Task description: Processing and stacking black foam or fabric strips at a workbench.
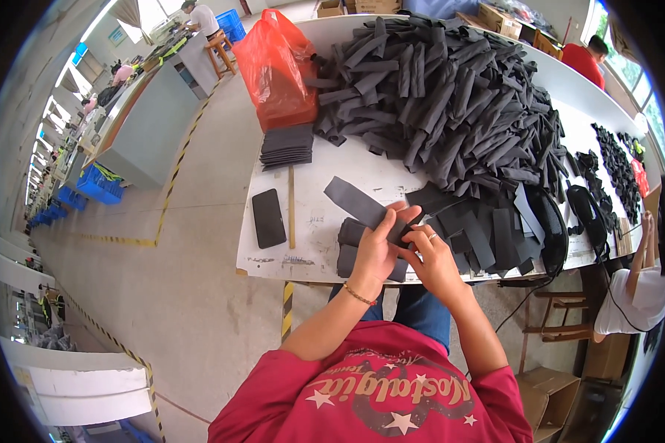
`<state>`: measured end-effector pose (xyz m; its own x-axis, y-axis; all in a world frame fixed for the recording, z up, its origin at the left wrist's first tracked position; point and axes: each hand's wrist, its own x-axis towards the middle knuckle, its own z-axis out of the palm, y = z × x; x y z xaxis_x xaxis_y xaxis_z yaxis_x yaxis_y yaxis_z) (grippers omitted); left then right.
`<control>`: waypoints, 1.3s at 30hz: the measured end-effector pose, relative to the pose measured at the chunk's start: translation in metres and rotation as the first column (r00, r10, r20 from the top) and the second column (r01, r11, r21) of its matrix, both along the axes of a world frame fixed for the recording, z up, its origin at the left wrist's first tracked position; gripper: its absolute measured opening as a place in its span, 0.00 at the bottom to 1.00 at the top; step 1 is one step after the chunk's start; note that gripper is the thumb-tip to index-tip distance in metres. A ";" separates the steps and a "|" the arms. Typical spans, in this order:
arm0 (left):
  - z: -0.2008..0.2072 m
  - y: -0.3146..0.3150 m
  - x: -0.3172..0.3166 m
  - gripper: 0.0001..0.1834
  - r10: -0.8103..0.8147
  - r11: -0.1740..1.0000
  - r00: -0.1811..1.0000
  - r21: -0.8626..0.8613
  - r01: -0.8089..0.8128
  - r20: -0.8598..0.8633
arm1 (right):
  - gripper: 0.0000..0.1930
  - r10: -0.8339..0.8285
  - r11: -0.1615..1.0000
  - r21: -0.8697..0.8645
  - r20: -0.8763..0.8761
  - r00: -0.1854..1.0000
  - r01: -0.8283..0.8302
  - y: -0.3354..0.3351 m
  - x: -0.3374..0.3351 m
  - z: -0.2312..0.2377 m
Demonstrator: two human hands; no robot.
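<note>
Both hands meet at the table's near edge over a dark grey fabric strip. My left hand is closed round it from the left, and its free end points up and left. At the strip's right part, the fingers of my right hand pinch it; the exact grip is partly hidden. Beneath my hands lie folded dark pieces. Flat loose strips spread just right of my right hand. Behind them rises a big heap of dark fabric tubes. A neat stack of folded pieces sits at the left.
A black phone and a thin wooden strip lie left of my hands. A red plastic bag stands behind the stack. Black bundled items are at right. People sit nearby, one in a white shirt close at right.
</note>
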<state>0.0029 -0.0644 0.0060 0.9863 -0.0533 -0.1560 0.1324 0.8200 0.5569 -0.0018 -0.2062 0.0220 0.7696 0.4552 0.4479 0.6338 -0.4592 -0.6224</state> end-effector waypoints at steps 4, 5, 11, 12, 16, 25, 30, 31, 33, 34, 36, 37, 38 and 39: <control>0.023 0.020 0.016 0.19 0.226 0.974 0.970 0.009 -0.228 0.093 | 0.10 0.029 0.994 0.102 0.057 0.998 -0.034 0.000 0.003 0.001; 0.020 0.018 0.015 0.19 0.234 0.972 0.968 0.012 -0.237 0.094 | 0.08 0.025 0.991 0.132 0.062 0.998 -0.033 0.001 0.004 0.002; 0.018 0.001 0.009 0.19 0.276 0.961 0.954 -0.044 -0.273 0.114 | 0.08 0.010 0.984 0.177 0.063 0.998 -0.021 0.007 0.008 0.003; 0.019 0.000 0.008 0.19 0.286 0.958 0.953 -0.051 -0.282 0.096 | 0.08 0.004 0.985 0.173 0.039 0.999 -0.011 0.007 0.007 0.003; 0.014 -0.003 0.006 0.19 0.284 0.958 0.952 -0.060 -0.279 0.114 | 0.07 0.000 0.987 0.163 0.000 1.000 0.000 0.005 0.008 0.001; 0.010 -0.003 0.005 0.19 0.281 0.958 0.954 -0.080 -0.274 0.103 | 0.07 0.019 0.988 0.152 -0.052 0.998 -0.011 0.007 0.011 0.001; 0.009 -0.004 0.007 0.18 0.301 0.951 0.947 -0.105 -0.290 0.109 | 0.06 0.028 0.988 0.155 -0.037 0.999 -0.022 0.008 0.015 0.000; 0.009 -0.004 0.007 0.18 0.301 0.951 0.947 -0.105 -0.291 0.109 | 0.06 0.036 0.988 0.151 -0.039 0.999 -0.029 0.008 0.016 0.000; 0.009 -0.004 0.007 0.18 0.304 0.952 0.946 -0.086 -0.295 0.115 | 0.07 0.036 0.985 0.170 -0.013 0.999 -0.033 0.010 0.017 -0.001; 0.009 -0.004 0.007 0.18 0.303 0.952 0.946 -0.087 -0.295 0.114 | 0.08 0.035 0.981 0.189 0.013 0.999 -0.037 0.010 0.017 -0.002; 0.007 -0.004 0.006 0.18 0.296 0.954 0.948 -0.089 -0.286 0.117 | 0.08 0.037 0.982 0.186 -0.001 0.999 -0.037 0.010 0.017 -0.001; 0.006 -0.004 0.006 0.18 0.295 0.954 0.948 -0.090 -0.286 0.116 | 0.08 0.040 0.982 0.183 -0.014 0.999 -0.037 0.010 0.017 0.000; 0.005 -0.003 0.006 0.18 0.293 0.955 0.948 -0.084 -0.284 0.124 | 0.08 0.039 0.983 0.182 -0.014 0.999 -0.035 0.010 0.016 0.001; 0.006 -0.003 0.006 0.18 0.290 0.956 0.948 -0.078 -0.282 0.133 | 0.08 0.046 0.984 0.174 -0.038 0.998 -0.039 0.009 0.016 0.001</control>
